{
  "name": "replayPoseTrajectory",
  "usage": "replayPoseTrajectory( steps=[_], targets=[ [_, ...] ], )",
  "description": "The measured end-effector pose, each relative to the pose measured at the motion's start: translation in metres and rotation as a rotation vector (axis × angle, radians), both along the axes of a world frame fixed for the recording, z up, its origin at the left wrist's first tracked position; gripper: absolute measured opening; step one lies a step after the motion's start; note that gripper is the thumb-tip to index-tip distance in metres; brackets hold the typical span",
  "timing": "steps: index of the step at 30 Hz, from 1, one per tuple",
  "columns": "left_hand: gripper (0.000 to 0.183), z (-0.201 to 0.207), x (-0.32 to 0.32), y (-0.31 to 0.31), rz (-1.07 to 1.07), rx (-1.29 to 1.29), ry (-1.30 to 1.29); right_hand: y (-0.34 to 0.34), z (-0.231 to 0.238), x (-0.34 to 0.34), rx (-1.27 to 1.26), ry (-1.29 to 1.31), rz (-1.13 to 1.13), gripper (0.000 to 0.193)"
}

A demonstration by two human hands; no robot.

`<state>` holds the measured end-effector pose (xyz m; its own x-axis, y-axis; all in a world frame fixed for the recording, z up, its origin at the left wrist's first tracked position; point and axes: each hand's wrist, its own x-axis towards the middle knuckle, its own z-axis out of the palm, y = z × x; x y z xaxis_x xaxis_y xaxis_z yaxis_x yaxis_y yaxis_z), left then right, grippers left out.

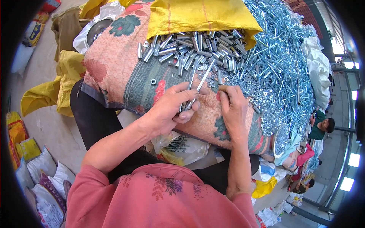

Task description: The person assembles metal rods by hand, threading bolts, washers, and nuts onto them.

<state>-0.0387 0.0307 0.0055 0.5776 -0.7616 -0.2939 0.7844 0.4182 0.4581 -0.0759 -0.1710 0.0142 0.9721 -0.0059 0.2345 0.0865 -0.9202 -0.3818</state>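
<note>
My left hand [173, 103] is closed around a few long metal bolts [205, 77], whose shanks stick out away from me past the fingers. To its right, my right hand [234, 102] has thumb and fingertips pinched together just above the patterned cloth [203, 114]; anything between them is too hidden to make out. Beyond both hands lies a heap of short metal tubes [186, 47], spilling from under a yellow woven sack [205, 15]. Small nuts and washers [262, 95] are spread to the right of my right hand. One loose nut [153, 81] rests on the cloth, left of my left hand.
A large heap of long bolts [281, 57] covers the right side. A white dish of small parts [280, 141] stands at the cloth's right edge. Below the cloth lies a clear plastic bag [184, 149]. Filled sacks [43, 165] sit at left; another person [321, 125] is far right.
</note>
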Motion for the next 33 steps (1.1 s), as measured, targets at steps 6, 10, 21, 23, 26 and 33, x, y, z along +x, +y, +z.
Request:
replayPoseTrajectory(
  steps=[6,10,21,23,26,33],
  targets=[
    [0.025,-0.002,0.002,-0.002,0.002,0.009,0.017,0.013,-0.006,0.019,-0.104,-0.111,0.051,0.020],
    [0.024,0.002,-0.001,0.001,-0.021,0.052,0.002,0.007,-0.002,0.002,-0.005,-0.009,0.017,0.016],
    [0.020,-0.005,-0.023,-0.011,-0.267,0.176,-0.243,-0.010,0.018,-0.019,1.149,0.040,-0.238,0.012],
    [0.020,-0.004,-0.023,-0.012,-0.275,0.221,-0.305,-0.014,0.012,-0.025,1.204,0.050,-0.209,0.012],
    [0.019,-0.008,-0.024,-0.015,-0.255,0.268,-0.463,-0.016,0.010,-0.030,1.346,0.061,-0.169,0.012],
    [0.016,-0.004,-0.022,-0.015,-0.307,0.312,-0.574,-0.010,0.017,-0.047,1.466,0.170,-0.210,0.017]
  ],
)
